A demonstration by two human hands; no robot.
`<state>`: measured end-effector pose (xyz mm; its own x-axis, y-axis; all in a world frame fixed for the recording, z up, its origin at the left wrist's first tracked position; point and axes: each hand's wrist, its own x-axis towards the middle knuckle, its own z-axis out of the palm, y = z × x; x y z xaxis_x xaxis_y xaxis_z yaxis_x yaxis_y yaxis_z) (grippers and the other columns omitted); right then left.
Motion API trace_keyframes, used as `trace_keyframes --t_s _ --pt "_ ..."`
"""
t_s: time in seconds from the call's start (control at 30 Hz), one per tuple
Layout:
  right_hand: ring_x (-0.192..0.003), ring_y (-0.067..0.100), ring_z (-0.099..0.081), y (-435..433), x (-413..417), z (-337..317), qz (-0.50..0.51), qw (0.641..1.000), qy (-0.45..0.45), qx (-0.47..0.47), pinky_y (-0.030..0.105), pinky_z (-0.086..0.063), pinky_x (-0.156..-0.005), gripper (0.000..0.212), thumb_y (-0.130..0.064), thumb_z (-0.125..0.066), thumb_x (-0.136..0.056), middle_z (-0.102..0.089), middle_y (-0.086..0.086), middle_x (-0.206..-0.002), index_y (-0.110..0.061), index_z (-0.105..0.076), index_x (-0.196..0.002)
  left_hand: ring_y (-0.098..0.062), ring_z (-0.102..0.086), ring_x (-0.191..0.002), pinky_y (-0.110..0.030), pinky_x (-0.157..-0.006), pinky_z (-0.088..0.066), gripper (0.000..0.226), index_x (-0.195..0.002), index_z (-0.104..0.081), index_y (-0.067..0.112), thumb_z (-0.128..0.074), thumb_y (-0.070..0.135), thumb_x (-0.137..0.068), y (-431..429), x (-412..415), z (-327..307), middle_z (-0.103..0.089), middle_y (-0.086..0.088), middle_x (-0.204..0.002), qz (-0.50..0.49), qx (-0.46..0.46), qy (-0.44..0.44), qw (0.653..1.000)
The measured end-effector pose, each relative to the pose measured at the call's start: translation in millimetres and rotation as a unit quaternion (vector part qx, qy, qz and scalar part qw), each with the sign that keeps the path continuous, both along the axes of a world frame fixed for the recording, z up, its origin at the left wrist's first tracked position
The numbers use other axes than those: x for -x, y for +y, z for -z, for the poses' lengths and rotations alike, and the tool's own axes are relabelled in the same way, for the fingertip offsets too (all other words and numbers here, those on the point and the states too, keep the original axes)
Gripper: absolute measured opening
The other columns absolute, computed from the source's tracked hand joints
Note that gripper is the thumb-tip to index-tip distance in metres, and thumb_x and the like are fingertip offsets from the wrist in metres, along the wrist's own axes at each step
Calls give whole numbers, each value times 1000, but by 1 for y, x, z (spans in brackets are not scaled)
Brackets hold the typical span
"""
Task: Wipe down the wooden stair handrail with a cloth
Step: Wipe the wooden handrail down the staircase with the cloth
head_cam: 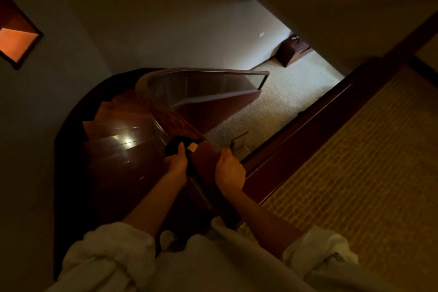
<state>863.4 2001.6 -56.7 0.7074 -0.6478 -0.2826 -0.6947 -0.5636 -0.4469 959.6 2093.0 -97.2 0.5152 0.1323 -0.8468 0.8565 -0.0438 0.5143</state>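
A dark cloth [173, 145] is being gripped by the left hand [176, 161] on the handrail's [205, 156] near end. The right hand [230, 169], fingers hidden, is being rested on its right edge. Wiping is likely just being started.

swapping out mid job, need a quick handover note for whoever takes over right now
Left hand: grips the dark cloth, held on the left side of the rail.
Right hand: at the rail's right edge, no cloth in it; the dim light hides whether it grips.
Done: cannot tell which stretches are already wiped.
Left: the cloth sits near the top, so probably the whole curve of rail running down below it.
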Motion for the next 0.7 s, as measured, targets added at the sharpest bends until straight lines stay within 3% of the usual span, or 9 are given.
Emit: trace_keyframes --t_s 0.17,0.3,0.37,0.5,0.53,0.63,0.7 --pt "-51 5 -34 -1 0 1 -1 1000 8 11 26 -22 -48 25 -24 -29 -105 -36 -9 -64 -13 -47 -93 -39 -37 -134 -55 -104 -40 93 -150 -5 6 -54 56 -89 -1 32 -4 -25 -21 -152 35 -13 -21 999" --pt "-52 5 -35 -4 -1 -1 -10 1000 14 7 27 -27 -53 22 -24 -29 -105 -38 -8 -65 -14 -44 -91 -40 -39 -132 -55 -102 -41 96 -150 -15 7 -55 64 -84 -3 -2 4 -30 -21 -151 11 0 2 1000" --pt "-52 7 -38 -3 -1 -2 -13 1000 14 11 28 -29 -53 21 -23 -29 -105 -40 -7 -65 -15 -42 -90 -40 -39 -133 -54 -104 -40 90 -150 -18 7 -54 59 -87 -2 -12 1 -32 -20 -151 16 -8 -6 1000" --pt "-63 15 -47 -3 1 1 -15 1000 11 21 31 -35 -58 23 -23 -31 -104 -47 -3 -72 -12 -50 -95 -35 -20 -143 -45 -116 -21 86 -150 1 1 -54 38 -95 1 39 -37 -12 -20 -157 125 -61 -106 985" --pt "-66 14 -49 -4 1 2 -13 1000 7 21 31 -37 -60 23 -23 -32 -104 -49 -3 -76 -13 -51 -96 -34 -20 -143 -43 -117 -21 87 -150 1 1 -57 36 -94 2 58 -42 -13 -20 -156 150 -48 -127 979" --pt "-75 15 -57 -7 -1 2 59 992 -92 -56 33 -43 -65 27 -27 -37 -103 -59 0 -86 -14 -60 -99 -32 -35 -136 -47 -111 -34 108 -150 -2 5 -71 48 -79 22 90 -43 -27 -14 -151 169 69 -70 981" --pt "-92 19 -60 -5 -1 -8 84 982 -163 -47 38 -49 -75 28 -28 -41 -102 -63 5 -98 -11 -63 -107 -30 -47 -127 -45 -103 -44 86 -147 -20 5 -70 35 -84 41 89 -46 -40 -14 -144 184 105 -74 975"
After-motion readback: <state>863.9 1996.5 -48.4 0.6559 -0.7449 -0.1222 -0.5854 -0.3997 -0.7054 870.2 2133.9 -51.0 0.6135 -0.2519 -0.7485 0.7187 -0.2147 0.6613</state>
